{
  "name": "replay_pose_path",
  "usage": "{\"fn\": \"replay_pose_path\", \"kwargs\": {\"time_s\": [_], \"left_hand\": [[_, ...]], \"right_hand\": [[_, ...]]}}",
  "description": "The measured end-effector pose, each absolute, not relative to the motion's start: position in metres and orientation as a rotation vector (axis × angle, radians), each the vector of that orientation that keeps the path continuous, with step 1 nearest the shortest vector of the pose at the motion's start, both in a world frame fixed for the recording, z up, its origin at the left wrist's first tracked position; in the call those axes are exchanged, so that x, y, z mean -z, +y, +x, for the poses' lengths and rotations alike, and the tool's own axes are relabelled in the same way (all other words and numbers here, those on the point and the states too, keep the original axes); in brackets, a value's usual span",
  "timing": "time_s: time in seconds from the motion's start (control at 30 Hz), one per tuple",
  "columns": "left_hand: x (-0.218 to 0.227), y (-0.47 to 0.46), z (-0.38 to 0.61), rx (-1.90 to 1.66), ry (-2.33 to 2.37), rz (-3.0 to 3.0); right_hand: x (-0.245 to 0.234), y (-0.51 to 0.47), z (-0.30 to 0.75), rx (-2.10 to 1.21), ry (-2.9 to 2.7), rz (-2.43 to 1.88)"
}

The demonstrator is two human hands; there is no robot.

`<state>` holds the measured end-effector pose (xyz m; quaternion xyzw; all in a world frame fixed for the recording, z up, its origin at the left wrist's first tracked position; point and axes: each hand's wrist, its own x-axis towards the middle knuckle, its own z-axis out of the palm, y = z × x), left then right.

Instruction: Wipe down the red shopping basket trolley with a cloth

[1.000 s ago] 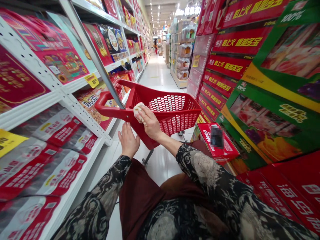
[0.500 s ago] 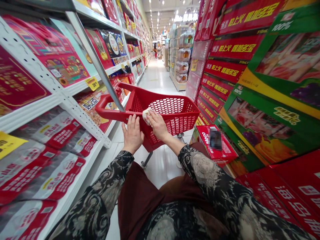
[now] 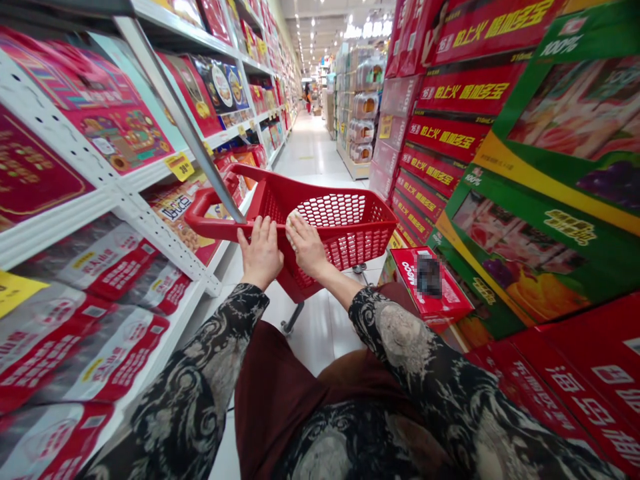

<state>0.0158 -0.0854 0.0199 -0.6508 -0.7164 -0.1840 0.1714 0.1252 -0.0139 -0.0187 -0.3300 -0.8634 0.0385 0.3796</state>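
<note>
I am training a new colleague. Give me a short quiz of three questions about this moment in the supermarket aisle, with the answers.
1. True or false: the left hand is lifting a bottle.
2. What lies under the fingers of the right hand? A) a price tag B) a pale cloth C) a phone
3. Fill in: the left hand rests on the near ____ of the red basket cart.
Key: 1 false; 2 B; 3 rim.
</note>
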Motion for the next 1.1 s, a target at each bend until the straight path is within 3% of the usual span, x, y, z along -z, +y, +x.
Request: {"fn": "replay_pose_path", "kwargs": {"time_s": [0.17,0.37,0.6,0.93,1.1], "left_hand": [[-0.018,-0.087,0.012,0.511,-2.01,-1.858],[-0.018,-0.089,0.015,0.487,-2.018,-1.823],[-0.016,-0.087,0.011,0.46,-2.018,-1.801],[-0.018,-0.094,0.012,0.486,-2.012,-1.803],[-0.018,-0.091,0.016,0.515,-2.029,-1.754]], "right_hand": [[0.033,0.001,0.154,-0.117,-2.219,-0.908],[0.025,0.005,0.153,-0.13,-1.863,-0.993],[0.016,-0.021,0.113,-0.064,-2.211,-0.832],[0.035,0.007,0.179,-0.035,-2.081,-1.23],[0.026,-0.01,0.15,0.036,-2.22,-0.981]]}}
